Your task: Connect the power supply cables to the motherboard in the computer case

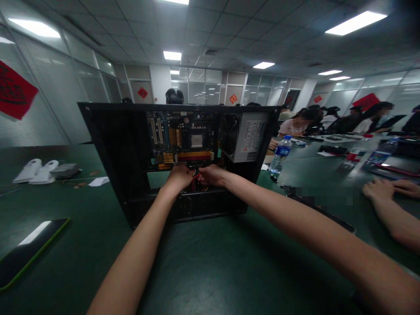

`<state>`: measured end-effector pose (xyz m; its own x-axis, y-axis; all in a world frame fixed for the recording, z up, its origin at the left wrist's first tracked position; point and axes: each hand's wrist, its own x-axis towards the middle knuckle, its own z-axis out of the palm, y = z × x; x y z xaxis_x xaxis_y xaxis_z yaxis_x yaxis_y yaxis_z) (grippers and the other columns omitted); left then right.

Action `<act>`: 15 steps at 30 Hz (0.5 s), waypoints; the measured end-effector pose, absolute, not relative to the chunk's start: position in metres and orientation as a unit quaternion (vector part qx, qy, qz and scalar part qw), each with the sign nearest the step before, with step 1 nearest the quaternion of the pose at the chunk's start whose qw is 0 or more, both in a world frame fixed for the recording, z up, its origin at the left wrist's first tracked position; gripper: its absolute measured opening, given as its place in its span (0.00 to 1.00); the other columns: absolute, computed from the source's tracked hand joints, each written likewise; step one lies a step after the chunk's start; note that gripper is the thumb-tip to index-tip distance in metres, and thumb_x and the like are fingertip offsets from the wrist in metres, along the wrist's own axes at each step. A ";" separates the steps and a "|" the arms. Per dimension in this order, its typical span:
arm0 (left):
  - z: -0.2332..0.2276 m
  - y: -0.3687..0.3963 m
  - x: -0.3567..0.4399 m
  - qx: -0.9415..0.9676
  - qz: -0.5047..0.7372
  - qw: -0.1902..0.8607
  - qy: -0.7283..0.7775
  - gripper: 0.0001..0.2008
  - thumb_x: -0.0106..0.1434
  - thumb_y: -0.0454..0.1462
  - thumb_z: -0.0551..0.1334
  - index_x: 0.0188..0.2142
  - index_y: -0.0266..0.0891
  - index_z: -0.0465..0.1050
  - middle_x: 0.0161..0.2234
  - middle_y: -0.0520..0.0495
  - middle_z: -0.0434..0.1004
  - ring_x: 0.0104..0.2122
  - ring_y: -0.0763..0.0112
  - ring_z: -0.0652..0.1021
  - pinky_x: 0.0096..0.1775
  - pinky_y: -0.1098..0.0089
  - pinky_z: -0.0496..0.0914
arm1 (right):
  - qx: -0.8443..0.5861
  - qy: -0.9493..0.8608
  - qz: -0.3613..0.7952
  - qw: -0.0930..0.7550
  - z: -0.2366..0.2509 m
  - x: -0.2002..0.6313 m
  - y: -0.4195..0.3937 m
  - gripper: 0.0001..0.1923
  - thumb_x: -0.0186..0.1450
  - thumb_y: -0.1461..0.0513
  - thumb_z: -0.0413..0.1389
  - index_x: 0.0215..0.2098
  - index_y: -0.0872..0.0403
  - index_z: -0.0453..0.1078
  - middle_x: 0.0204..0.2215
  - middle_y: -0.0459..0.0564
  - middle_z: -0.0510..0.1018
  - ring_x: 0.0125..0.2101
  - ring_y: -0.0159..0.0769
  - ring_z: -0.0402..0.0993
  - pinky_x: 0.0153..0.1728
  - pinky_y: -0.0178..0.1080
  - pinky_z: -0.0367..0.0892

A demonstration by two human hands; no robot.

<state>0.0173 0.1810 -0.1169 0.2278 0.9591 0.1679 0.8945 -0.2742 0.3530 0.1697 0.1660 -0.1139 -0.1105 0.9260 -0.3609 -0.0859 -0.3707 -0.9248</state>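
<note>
no legible text anywhere

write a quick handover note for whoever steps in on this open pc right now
Left hand: inside the open computer case, fingers closed at the red cables below the motherboard.
Right hand: beside the left, pinching the same cables.
Case stands upright on the green table, side panel off; power supply sits top right.
Done: cannot tell what is plugged in.
Left: the cables in hand look unseated; check.
</note>
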 end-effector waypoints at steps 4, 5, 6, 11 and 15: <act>-0.115 0.180 0.017 0.775 0.176 0.091 0.600 0.17 0.68 0.41 0.56 0.36 0.36 0.84 0.35 0.37 0.84 0.37 0.62 0.81 0.37 0.70 0.69 | -0.536 -0.399 0.631 0.395 -0.114 0.169 0.165 0.16 0.76 0.65 0.47 0.30 0.58 0.64 0.18 0.43 0.70 0.19 0.26 0.67 0.28 0.32 0.64; -0.115 0.180 0.017 0.775 0.175 0.090 0.600 0.17 0.68 0.41 0.57 0.37 0.37 0.84 0.35 0.37 0.84 0.37 0.62 0.81 0.37 0.70 0.69 | -0.536 -0.399 0.632 0.393 -0.114 0.169 0.165 0.15 0.76 0.65 0.47 0.30 0.58 0.64 0.18 0.43 0.70 0.19 0.26 0.67 0.28 0.32 0.64; -0.115 0.180 0.017 0.776 0.175 0.089 0.600 0.17 0.68 0.42 0.57 0.37 0.37 0.84 0.35 0.37 0.84 0.37 0.61 0.81 0.37 0.69 0.69 | -0.536 -0.398 0.632 0.393 -0.114 0.169 0.166 0.15 0.76 0.65 0.47 0.30 0.58 0.63 0.18 0.43 0.70 0.19 0.26 0.67 0.28 0.33 0.64; -0.115 0.180 0.017 0.776 0.176 0.082 0.600 0.17 0.68 0.42 0.56 0.37 0.37 0.83 0.36 0.37 0.84 0.37 0.61 0.81 0.36 0.69 0.69 | -0.529 -0.398 0.638 0.395 -0.114 0.170 0.169 0.15 0.76 0.66 0.45 0.30 0.58 0.63 0.19 0.41 0.68 0.20 0.25 0.67 0.29 0.32 0.64; -0.115 0.178 0.018 0.776 0.174 0.075 0.602 0.19 0.69 0.44 0.55 0.37 0.37 0.83 0.36 0.37 0.84 0.36 0.61 0.81 0.37 0.68 0.70 | -0.538 -0.399 0.634 0.387 -0.114 0.171 0.172 0.16 0.77 0.65 0.44 0.30 0.57 0.63 0.19 0.41 0.68 0.19 0.25 0.68 0.28 0.32 0.65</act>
